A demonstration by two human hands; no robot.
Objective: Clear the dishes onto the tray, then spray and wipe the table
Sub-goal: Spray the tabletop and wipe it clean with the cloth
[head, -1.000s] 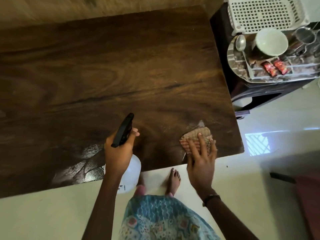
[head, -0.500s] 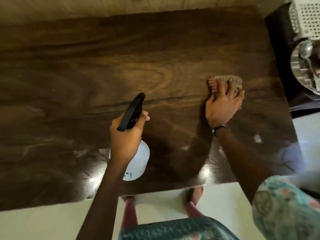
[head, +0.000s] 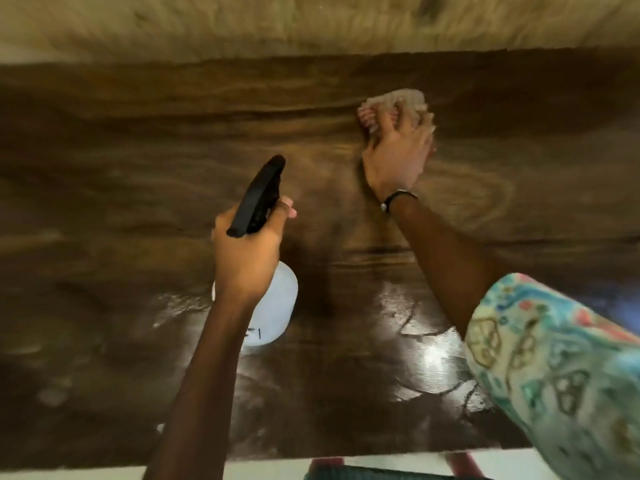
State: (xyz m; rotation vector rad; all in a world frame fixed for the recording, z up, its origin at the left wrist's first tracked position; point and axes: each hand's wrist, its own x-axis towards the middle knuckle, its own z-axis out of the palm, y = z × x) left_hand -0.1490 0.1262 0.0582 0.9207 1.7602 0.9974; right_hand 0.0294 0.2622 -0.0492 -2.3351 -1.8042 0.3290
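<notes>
A dark wooden table (head: pixel 138 168) fills the view. My left hand (head: pixel 247 258) grips a spray bottle (head: pixel 277 306) with a white body and a black trigger head, held above the table's near middle. My right hand (head: pixel 398 154) presses a checked cloth (head: pixel 401 100) flat on the table toward its far side, fingers spread over it. The cloth and hand are blurred. Wet shiny streaks (head: pixel 426 348) lie on the near part of the table. The tray and dishes are out of view.
A pale wooden wall (head: pixel 311 22) runs along the table's far edge. A light floor strip (head: pixel 69 474) shows at the near edge. My patterned sleeve (head: pixel 554 375) covers the lower right corner.
My right hand slid the cloth from the near right corner up toward the far side of the table. The view shifted, so the tray left the frame. The left hand kept the bottle.
</notes>
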